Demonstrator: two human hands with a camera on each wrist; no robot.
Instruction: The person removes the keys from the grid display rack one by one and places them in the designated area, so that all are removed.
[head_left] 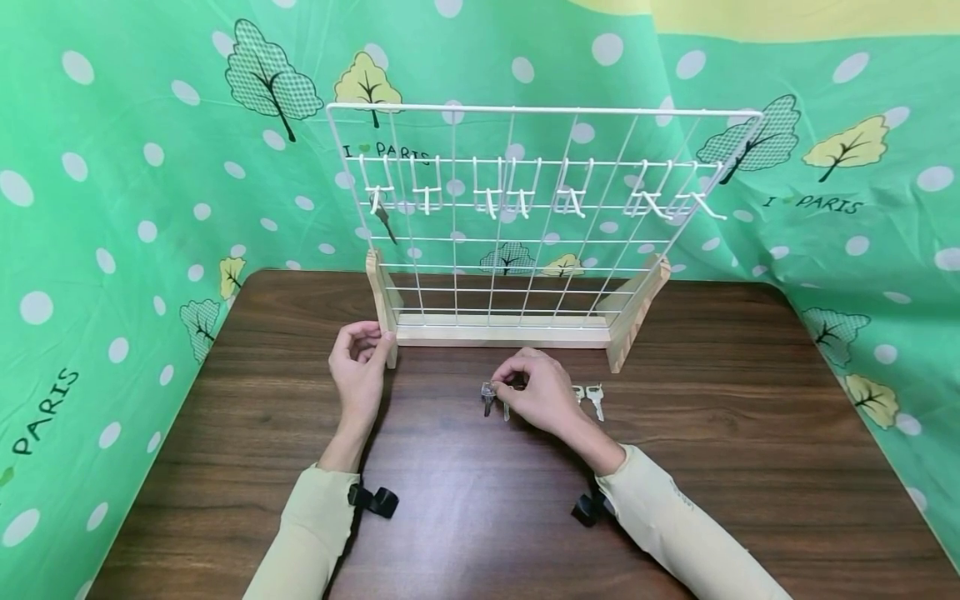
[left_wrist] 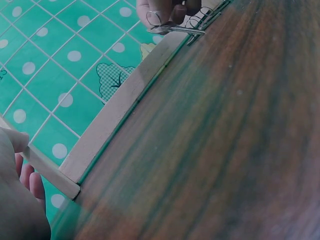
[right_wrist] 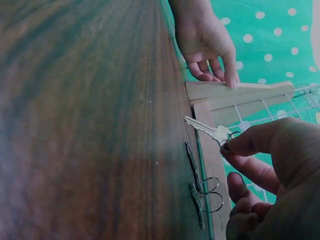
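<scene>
My right hand (head_left: 536, 392) pinches a silver key (right_wrist: 207, 128) by its ring between thumb and forefinger, the blade pointing away from the hand. Under and beside that hand, more keys with rings (right_wrist: 199, 207) lie on the table, partly hidden in the head view. My left hand (head_left: 358, 371) holds the left wooden leg (head_left: 381, 292) of a white wire grid rack (head_left: 543, 107), thumb on its edge and fingers at the outer side. White hooks (head_left: 572, 200) hang in a row on the grid. From the leftmost hook hangs a dark key (head_left: 385, 222).
The rack stands at the back of a dark brown wooden table (head_left: 465, 500), with a wooden bar (head_left: 502, 336) joining its legs. Its right leg (head_left: 637, 312) is beyond my right hand. Behind rises a green polka-dot cloth (head_left: 150, 200). Both wrists wear black straps (head_left: 375, 500).
</scene>
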